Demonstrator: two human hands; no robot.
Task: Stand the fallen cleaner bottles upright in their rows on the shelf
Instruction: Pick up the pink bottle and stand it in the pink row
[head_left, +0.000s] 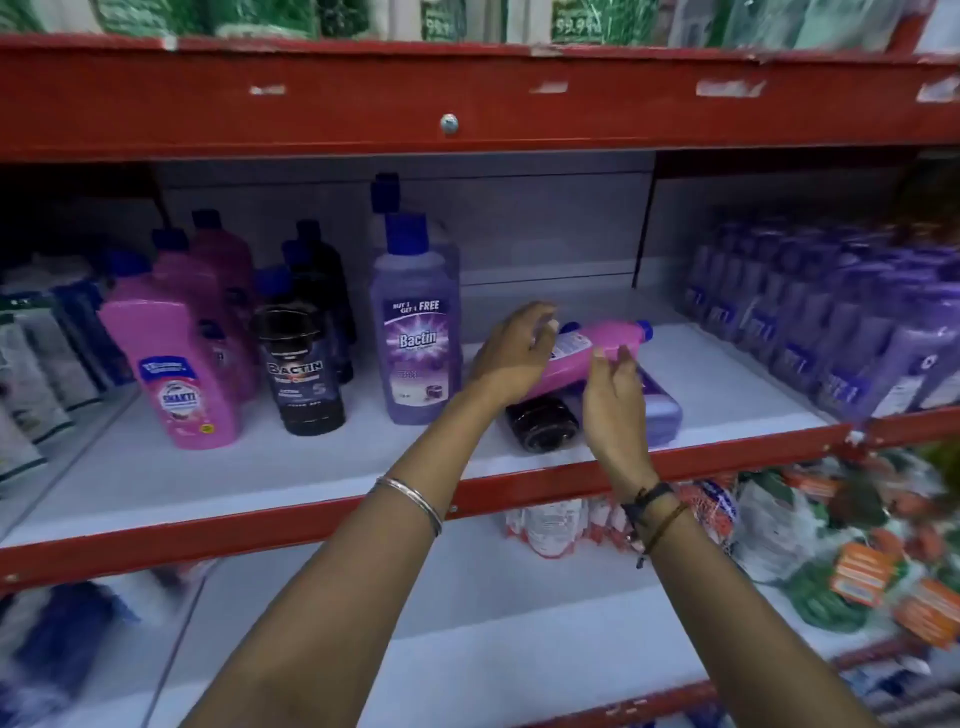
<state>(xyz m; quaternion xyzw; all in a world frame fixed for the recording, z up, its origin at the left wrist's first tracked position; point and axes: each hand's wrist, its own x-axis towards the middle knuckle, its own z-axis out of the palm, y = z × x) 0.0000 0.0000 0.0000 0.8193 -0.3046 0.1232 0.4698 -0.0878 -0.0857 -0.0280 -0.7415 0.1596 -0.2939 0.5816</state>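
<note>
Middle shelf (156, 483), centre of the frame. My left hand (511, 353) lies over the base end of a fallen pink cleaner bottle (587, 351), fingers spread and curled loosely across it; whether they have closed into a firm hold I cannot tell. My right hand (610, 400) stands open just in front of the same bottle, thumb touching its side, fingers not wrapped round it. The pink bottle lies on its side, blue cap toward the right of the frame, resting across two more fallen bottles: a dark Bactin bottle (543, 423) with its base facing me, and a purple bottle (660, 410) lying flat at my right hand.

Done, as far as shown: to the left of centre three rows stand upright, headed by a pink Shakti bottle (179, 374), a black Bactin bottle (304, 371) and a tall purple Bactin bottle (415, 332). Packed purple bottles (831, 322) at the right edge also stand.

Left, in my judgement: all three of the heap remain down, so the job is roughly at its midpoint; the pink one on top is the step in hand.
</note>
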